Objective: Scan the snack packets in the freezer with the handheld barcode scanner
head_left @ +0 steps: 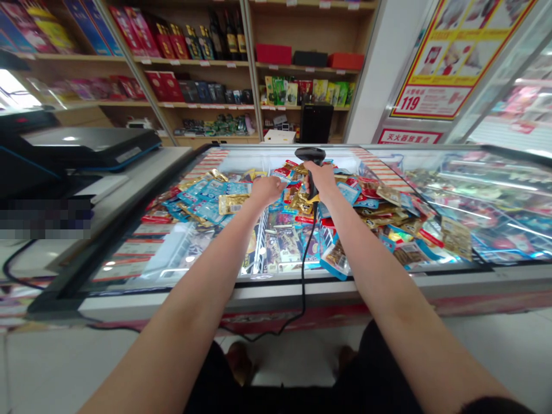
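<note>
Both my arms reach forward over a glass-topped chest freezer (302,284) strewn with snack packets. My right hand (321,179) is closed round the grip of a black barcode scanner (310,155), head pointing away, its black cable (302,270) trailing down over the freezer's front edge. My left hand (266,190) rests with fingers curled on the packets, touching a gold packet (233,203) beside several blue ones (207,198). Whether the left fingers pinch a packet is hidden.
A counter with a black till and screen (81,146) stands at the left. Wooden shelves (224,63) of boxes and bottles line the back wall. A red and yellow poster (452,57) hangs at the right. More packets (414,230) cover the glass at the right.
</note>
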A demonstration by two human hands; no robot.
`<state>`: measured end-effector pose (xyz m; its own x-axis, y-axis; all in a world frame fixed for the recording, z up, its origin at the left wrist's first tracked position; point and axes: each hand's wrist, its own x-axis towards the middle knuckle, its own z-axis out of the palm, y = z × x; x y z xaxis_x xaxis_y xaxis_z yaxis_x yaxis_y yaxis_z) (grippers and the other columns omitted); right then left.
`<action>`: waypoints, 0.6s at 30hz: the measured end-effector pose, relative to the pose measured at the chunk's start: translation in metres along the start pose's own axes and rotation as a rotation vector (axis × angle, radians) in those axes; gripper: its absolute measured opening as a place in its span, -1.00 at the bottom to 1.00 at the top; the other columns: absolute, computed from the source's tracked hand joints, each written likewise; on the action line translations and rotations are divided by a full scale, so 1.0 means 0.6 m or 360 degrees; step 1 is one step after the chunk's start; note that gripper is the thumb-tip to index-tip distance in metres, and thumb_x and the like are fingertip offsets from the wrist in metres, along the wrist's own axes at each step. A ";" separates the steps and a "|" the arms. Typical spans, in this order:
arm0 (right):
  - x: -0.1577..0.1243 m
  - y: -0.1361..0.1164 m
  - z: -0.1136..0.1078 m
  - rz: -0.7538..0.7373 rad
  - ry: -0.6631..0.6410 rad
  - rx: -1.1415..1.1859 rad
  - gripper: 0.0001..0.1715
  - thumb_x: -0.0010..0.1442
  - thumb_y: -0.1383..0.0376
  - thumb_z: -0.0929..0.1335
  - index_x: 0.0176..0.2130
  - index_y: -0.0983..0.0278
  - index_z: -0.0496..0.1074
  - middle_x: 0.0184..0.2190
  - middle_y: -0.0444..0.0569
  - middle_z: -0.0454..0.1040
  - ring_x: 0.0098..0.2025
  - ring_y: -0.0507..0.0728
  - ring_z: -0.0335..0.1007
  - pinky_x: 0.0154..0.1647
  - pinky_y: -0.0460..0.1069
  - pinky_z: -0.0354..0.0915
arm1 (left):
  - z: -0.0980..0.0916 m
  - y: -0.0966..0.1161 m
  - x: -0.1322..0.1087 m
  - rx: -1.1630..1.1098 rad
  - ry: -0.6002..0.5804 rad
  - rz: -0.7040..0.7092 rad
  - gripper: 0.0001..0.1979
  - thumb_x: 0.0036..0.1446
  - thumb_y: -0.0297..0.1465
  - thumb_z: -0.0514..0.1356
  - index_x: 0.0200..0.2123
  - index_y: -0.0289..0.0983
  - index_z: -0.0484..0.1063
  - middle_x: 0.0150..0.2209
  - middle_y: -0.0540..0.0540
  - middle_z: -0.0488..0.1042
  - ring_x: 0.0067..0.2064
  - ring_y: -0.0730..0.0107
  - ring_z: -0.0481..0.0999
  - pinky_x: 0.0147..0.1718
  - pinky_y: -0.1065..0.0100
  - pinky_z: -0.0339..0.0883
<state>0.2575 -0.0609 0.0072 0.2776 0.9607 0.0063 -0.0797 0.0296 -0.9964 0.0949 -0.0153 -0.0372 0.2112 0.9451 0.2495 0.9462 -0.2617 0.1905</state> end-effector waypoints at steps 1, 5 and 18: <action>0.000 0.001 0.000 0.0000 0.0000 -0.0004 -0.69 0.29 0.30 0.38 -0.50 0.19 0.32 -0.74 -0.15 0.30 -0.72 0.06 0.19 -0.72 -0.04 0.17 | 0.000 -0.001 -0.002 -0.0020 0.0047 -0.0040 -0.60 0.39 -0.16 0.06 -0.12 -0.23 0.65 -0.08 -0.28 0.68 0.11 -0.07 0.59 0.21 0.06 0.31; 0.004 0.005 0.002 0.0015 -0.0013 -0.0028 -0.64 0.28 0.28 0.41 -0.51 0.16 0.27 -0.72 -0.16 0.30 -0.71 0.06 0.20 -0.71 -0.05 0.17 | 0.015 -0.010 -0.010 -0.0017 0.0222 -0.0207 -0.60 0.33 -0.12 0.15 0.00 -0.23 0.61 0.05 -0.33 0.65 0.24 -0.15 0.50 0.37 -0.07 0.07; 0.002 0.009 0.005 0.0069 -0.0088 -0.0056 -0.70 0.31 0.27 0.39 -0.46 0.18 0.31 -0.70 -0.14 0.32 -0.70 0.06 0.20 -0.71 -0.06 0.18 | 0.011 -0.032 0.002 -0.0258 0.0144 -0.0304 -0.43 0.09 -0.27 0.40 0.17 -0.28 0.50 0.21 -0.39 0.52 0.26 -0.17 0.47 0.21 0.08 0.32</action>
<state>0.2543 -0.0588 0.0024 0.2215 0.9746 -0.0332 -0.0568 -0.0210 -0.9982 0.0787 -0.0078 -0.0468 0.0028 0.9609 0.2768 0.9136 -0.1150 0.3901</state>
